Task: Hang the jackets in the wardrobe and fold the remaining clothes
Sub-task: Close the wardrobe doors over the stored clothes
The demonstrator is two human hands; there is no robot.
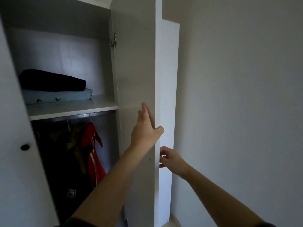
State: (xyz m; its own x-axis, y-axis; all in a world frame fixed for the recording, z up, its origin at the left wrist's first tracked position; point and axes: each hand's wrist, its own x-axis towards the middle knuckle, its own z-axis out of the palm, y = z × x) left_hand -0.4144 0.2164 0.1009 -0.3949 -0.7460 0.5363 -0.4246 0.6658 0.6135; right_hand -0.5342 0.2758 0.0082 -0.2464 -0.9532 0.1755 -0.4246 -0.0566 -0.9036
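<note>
The wardrobe stands open, and its right door (136,71) is seen almost edge-on. My left hand (144,133) lies on the door's inner face with the fingers straight and the thumb hooked over the front edge. My right hand (173,159) reaches to the door's outer side just below, its fingertips hidden behind the edge. On the rail (73,116) hang a red jacket with white stripes (94,154), an olive garment (77,145) and a dark jacket (54,161). A folded dark cloth (52,81) lies on a folded light blue one (57,96) on the shelf (73,110).
The left wardrobe door (16,161) with a black knob (25,147) fills the left side. A white side panel (168,79) stands behind the right door, and a plain wall (237,112) lies to the right. A strip of pale floor (172,218) shows below.
</note>
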